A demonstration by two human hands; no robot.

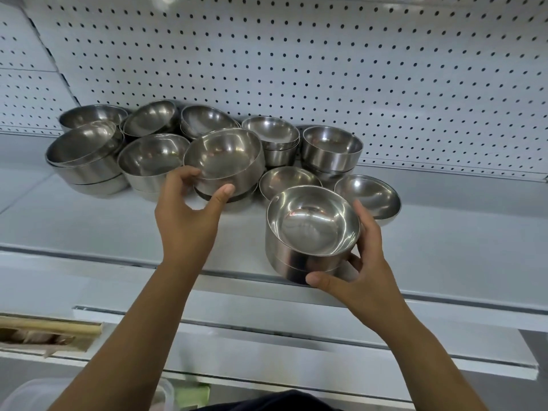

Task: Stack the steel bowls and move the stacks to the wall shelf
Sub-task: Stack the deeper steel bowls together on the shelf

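Several steel bowls, some in short stacks, crowd the back of the white wall shelf [118, 229]. My left hand [189, 215] grips a tilted stack of steel bowls [228, 158] in the middle of the group, thumb on its near side and fingers on its left rim. My right hand [364, 262] holds a second short stack of bowls [311, 232] at the shelf's front edge, thumb under its base and fingers round its right side. A single bowl [367, 195] lies just behind that stack, and another bowl [287, 180] lies to the left of it.
A white pegboard [326, 60] backs the shelf. Below the shelf run further white ledges [267, 336]. At the lower left is an opening with a wooden stick [50, 327], and a clear plastic container [38, 393] sits at the bottom left corner.
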